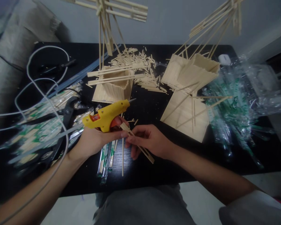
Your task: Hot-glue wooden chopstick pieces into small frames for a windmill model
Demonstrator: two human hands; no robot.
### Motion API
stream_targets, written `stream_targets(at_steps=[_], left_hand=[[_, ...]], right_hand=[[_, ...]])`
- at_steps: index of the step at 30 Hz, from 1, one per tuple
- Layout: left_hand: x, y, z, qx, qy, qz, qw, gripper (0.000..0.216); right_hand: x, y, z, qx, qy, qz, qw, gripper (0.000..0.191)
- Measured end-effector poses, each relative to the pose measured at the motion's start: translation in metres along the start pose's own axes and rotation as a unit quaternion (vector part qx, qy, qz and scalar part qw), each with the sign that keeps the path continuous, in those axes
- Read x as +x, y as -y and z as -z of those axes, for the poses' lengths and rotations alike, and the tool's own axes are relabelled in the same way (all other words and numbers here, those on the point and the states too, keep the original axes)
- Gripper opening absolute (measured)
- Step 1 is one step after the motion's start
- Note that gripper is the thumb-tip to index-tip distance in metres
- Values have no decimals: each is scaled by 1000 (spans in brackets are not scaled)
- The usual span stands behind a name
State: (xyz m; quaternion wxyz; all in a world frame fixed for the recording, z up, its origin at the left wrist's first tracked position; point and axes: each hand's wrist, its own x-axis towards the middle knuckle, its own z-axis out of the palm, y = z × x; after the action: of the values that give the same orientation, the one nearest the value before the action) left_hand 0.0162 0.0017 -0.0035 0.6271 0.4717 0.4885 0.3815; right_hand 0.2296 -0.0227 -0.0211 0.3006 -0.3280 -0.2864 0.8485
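My left hand [96,140] is closed around a yellow hot glue gun [105,114], its nozzle pointing up and to the right. Between the thumb and fingers of my right hand [152,140] is a narrow piece of joined chopsticks [143,150], slanting down to the right. My left fingertips meet the upper end of this piece; whether they grip it I cannot tell. Below the hands a single chopstick [122,159] lies on the black table [173,168], beside several wrapped chopsticks [105,159].
Two chopstick structures [118,82] [196,70] stand at the back, with cut stick pieces [140,62] between them. A flat wooden panel [189,115] lies to the right, near crumpled plastic wrappers [234,106]. At left are wrapped chopsticks [44,125], black-handled cutters [66,118] and a white cord [41,90].
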Motion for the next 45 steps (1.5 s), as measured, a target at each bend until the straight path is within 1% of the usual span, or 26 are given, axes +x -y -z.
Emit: stream_targets(at_steps=[6, 9, 12, 16, 19, 22, 25, 29, 32, 38, 43, 45], left_hand=[[2, -6, -2, 26, 15, -12, 999, 41], [3, -6, -2, 25, 17, -6, 1000, 41], [2, -4, -1, 18, 1, -6, 1000, 42], [2, 1, 5, 40, -35, -35, 998, 39], [3, 3, 10, 49, -62, -54, 995, 38], [4, 4, 12, 29, -64, -60, 996, 40], [4, 5, 12, 30, -58, -62, 996, 36], [4, 5, 11, 49, -47, -67, 995, 29], [3, 4, 11, 65, -29, -69, 995, 29], [2, 5, 9, 29, -57, -38, 997, 32], [2, 4, 8, 43, -54, -38, 997, 27], [2, 3, 8, 50, -62, -34, 996, 28]], right_hand=[[-1, 1, 0, -1, 6, -14, 1000, 44], [0, 1, 0, -3, 5, -17, 1000, 45], [0, 1, 0, -4, 7, -14, 1000, 46], [0, 0, 2, -2, 14, -4, 1000, 45], [-1, -1, 3, 1, 20, -10, 1000, 45], [-2, -1, 3, 1, 26, -14, 1000, 44], [-2, -1, 2, -10, 24, -10, 1000, 44], [-4, 0, 0, -33, 12, 0, 999, 46], [-5, 1, -1, -59, 0, 11, 998, 46], [-7, 0, -2, -89, -17, 24, 996, 38], [-7, -1, -3, -119, -38, 40, 991, 39], [-7, -2, -3, -126, -43, 40, 990, 39]])
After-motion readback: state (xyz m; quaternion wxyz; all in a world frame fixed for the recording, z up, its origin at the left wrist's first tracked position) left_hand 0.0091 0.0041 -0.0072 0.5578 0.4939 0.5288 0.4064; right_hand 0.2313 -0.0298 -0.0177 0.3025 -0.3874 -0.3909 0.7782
